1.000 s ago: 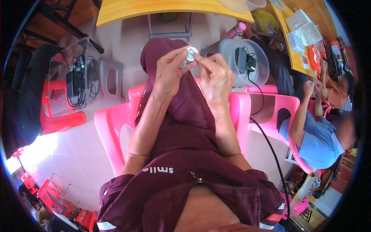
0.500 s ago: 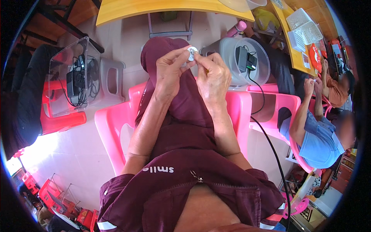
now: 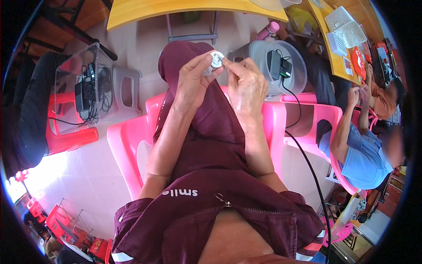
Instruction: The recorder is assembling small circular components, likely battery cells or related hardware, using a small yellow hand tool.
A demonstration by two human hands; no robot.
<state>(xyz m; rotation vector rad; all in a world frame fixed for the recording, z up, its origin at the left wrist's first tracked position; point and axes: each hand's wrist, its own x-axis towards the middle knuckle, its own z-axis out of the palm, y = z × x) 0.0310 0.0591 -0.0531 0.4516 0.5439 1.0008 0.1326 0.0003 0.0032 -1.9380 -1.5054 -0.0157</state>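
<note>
Above my lap, a small round white disc-shaped piece (image 3: 216, 59) with darker marks on its face is pinched in my left hand (image 3: 194, 79), between thumb and fingers. Another whitish bit (image 3: 207, 71) shows among the same fingers, too small to name. My right hand (image 3: 247, 86) is closed, its thumb and forefinger meeting at the right edge of the disc. Whether those fingertips also hold some tiny part is too small to make out. Both forearms reach forward over my maroon trousers (image 3: 206, 119).
A yellow wooden table edge (image 3: 198, 12) lies ahead. At right, a clear round tub (image 3: 285, 86) holds black adapters; at left, a clear box (image 3: 66, 105) with cables sits on a red stool (image 3: 72, 141). A black cable (image 3: 310, 169) runs by my right side. A person in blue (image 3: 362, 154) sits at right.
The disc has been tilted so more of its face shows. My right hand has shifted slightly right and its fingers have moved to the disc's edge. My left hand stays nearly in place.
</note>
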